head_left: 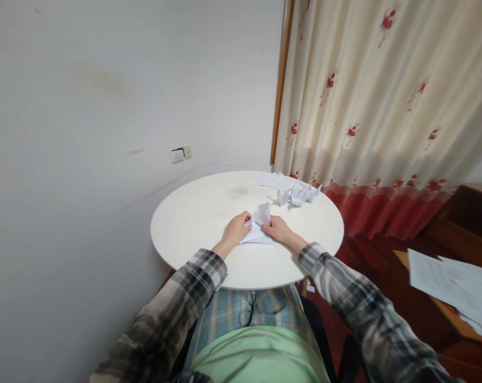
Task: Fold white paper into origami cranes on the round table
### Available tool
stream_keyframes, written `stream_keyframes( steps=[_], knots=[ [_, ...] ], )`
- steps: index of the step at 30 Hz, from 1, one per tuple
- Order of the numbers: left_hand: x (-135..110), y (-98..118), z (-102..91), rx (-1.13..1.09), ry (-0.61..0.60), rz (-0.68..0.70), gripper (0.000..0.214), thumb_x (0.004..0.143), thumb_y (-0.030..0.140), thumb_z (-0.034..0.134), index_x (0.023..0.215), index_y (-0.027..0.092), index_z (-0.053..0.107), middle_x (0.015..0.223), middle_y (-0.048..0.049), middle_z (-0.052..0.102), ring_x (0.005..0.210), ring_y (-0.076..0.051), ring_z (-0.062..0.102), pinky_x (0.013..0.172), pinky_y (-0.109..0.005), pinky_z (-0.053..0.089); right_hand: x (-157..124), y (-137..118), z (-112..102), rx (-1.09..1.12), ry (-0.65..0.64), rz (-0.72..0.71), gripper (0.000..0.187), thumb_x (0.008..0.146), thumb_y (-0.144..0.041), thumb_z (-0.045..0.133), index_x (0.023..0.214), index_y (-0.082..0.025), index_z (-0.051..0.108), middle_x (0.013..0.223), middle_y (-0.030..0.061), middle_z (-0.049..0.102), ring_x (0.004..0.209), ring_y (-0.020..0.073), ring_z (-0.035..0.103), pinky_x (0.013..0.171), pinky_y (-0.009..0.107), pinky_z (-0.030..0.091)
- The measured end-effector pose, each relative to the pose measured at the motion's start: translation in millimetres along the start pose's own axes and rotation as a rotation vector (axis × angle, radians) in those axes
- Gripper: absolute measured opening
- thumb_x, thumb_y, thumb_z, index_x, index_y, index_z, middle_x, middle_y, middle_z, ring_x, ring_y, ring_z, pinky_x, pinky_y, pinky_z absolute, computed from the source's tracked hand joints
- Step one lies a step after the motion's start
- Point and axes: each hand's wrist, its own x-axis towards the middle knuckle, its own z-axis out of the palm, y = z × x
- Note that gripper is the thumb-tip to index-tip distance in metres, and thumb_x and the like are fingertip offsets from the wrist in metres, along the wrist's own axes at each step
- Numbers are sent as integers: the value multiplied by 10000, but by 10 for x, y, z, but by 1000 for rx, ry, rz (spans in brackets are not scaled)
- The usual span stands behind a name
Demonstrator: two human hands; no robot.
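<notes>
A partly folded sheet of white paper (256,234) rests on the round white table (193,213), close to its front edge. One flap of the paper stands up between my hands. On its left side, my left hand (237,227) has thumb and fingers closed on the edge. My right hand (279,229) grips the opposite side, with the thumb on top and the other fingers partly hidden. Farther back on the right lies a cluster of folded white paper pieces (298,196) with pointed ends.
Flat white paper (273,181) lies at the table's back edge. A patterned curtain (356,106) hangs behind, and a wall socket (177,156) is at the left. Low at the right, written sheets (448,279) lie on wooden furniture (444,330).
</notes>
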Motion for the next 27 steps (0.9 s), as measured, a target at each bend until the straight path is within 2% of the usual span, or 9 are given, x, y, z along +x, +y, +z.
stream_keyframes(
  steps=[4, 9, 13, 17, 20, 23, 27],
  knots=[
    [12, -15, 11, -2, -19, 55, 173, 702, 86, 494, 831, 186, 552, 851, -32, 618, 840, -166, 571, 784, -280, 438, -2, -21, -9, -13, -8, 20, 179, 747, -239, 507, 789, -106, 619, 764, 74, 643, 640, 144, 516, 585, 223, 350],
    [2, -9, 17, -23, -34, 120, 162, 690, 114, 520, 826, 179, 577, 850, -31, 614, 827, -164, 565, 780, -281, 438, -20, -41, -24, -12, 8, 2, 192, 752, -234, 497, 818, -101, 619, 785, 80, 646, 654, 151, 524, 592, 228, 347],
    [-20, 35, 7, -50, -27, 158, 148, 752, 236, 521, 852, 166, 605, 897, -51, 623, 861, -171, 559, 811, -284, 424, -13, -30, -25, -29, 61, 20, 219, 764, -233, 489, 892, -103, 612, 843, 89, 649, 708, 165, 540, 633, 239, 360],
    [-20, 74, -4, -56, -79, 156, 266, 826, 351, 439, 866, 172, 631, 934, -63, 623, 909, -178, 547, 848, -288, 403, 16, 4, -11, -66, 75, 79, 228, 774, -253, 493, 893, -100, 614, 861, 104, 648, 743, 173, 548, 655, 245, 368],
    [-16, 90, -17, -34, -103, 154, 265, 840, 310, 415, 872, 170, 639, 925, -68, 612, 910, -176, 540, 844, -281, 397, 32, 27, 2, -75, 68, 78, 228, 780, -266, 499, 878, -98, 617, 851, 108, 648, 745, 172, 550, 656, 245, 370],
    [-27, 113, -38, -18, -126, 172, 196, 796, 250, 481, 876, 170, 641, 871, -63, 595, 864, -174, 538, 811, -274, 405, 38, 36, 11, -56, 55, 67, 215, 786, -255, 497, 879, -105, 620, 844, 100, 649, 745, 166, 552, 661, 242, 372],
    [-45, 140, -56, -71, -145, 160, 194, 776, 285, 517, 882, 174, 635, 841, -49, 584, 820, -166, 534, 775, -270, 413, 40, 34, 14, -51, 56, 65, 208, 787, -248, 507, 894, -110, 619, 867, 102, 648, 768, 166, 552, 686, 247, 377]
  ],
)
